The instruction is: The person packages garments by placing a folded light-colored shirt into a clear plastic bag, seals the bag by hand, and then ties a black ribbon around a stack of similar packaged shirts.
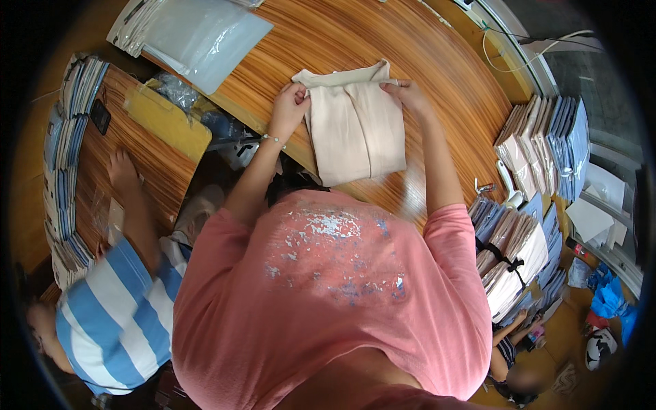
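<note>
A folded beige garment [359, 140] lies on the wood-grain table in front of me, with a long crease or seam down its middle. Its far edge is turned up into a loose flap. My left hand [290, 108] is closed on the garment's upper left corner. At the upper right, my right hand [408, 97] grips the fabric between thumb and fingers. Both forearms reach forward over the near edge of the table.
Clear plastic bags [205, 41] lie at the far left of the wooden table [348, 27]. Packed garments [540, 143] are stacked at the right, beside a white handled tool [507, 183]. To the left, a co-worker in a striped shirt [113, 307] sits at another table holding a phone [100, 116].
</note>
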Demonstrator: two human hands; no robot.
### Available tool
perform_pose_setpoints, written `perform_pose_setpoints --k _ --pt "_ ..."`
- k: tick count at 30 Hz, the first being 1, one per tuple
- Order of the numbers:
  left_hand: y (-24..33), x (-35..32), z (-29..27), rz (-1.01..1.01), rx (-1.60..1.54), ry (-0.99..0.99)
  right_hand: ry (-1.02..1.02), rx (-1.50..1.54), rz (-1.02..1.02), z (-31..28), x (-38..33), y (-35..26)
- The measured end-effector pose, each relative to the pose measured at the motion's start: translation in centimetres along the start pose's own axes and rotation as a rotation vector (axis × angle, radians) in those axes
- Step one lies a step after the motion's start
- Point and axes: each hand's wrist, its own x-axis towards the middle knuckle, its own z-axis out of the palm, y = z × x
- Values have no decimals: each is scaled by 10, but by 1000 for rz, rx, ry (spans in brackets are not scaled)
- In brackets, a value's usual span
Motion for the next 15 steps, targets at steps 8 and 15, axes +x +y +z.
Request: perform_pose_setpoints --k 8,15 --pt "14 11 5 70 146 -2 107 254 -107 8 19 18" --pt "6 17 2 -27 -66 -51 88 312 -20 6 17 8"
